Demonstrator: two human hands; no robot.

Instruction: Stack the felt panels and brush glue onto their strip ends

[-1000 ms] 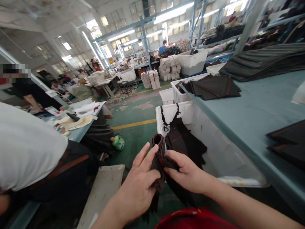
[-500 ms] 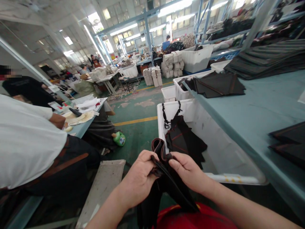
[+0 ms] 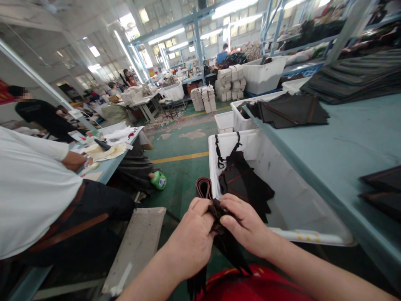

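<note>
Both my hands meet low in the middle of the view around a bunch of black fabric pieces (image 3: 230, 251) with a brown-edged loop sticking up. My left hand (image 3: 192, 240) is closed round the left side of the bunch. My right hand (image 3: 247, 228) pinches its top from the right, fingers curled. The fabric hangs down between my wrists towards a red surface (image 3: 260, 286) at the bottom edge. Just beyond my hands stands a large white bin (image 3: 300, 209) holding more black fabric pieces (image 3: 244, 184).
A pale blue worktable (image 3: 344, 142) runs along the right with stacks of dark fabric (image 3: 294, 110). A person in a white top (image 3: 34, 188) sits close on my left at another table. A green bottle (image 3: 158, 180) lies on the green floor; more white bins and stacked bundles stand further back.
My left hand went from spread fingers to a closed grip on the fabric bunch. Both hands drew closer together and the bunch shifted slightly right and lower.
</note>
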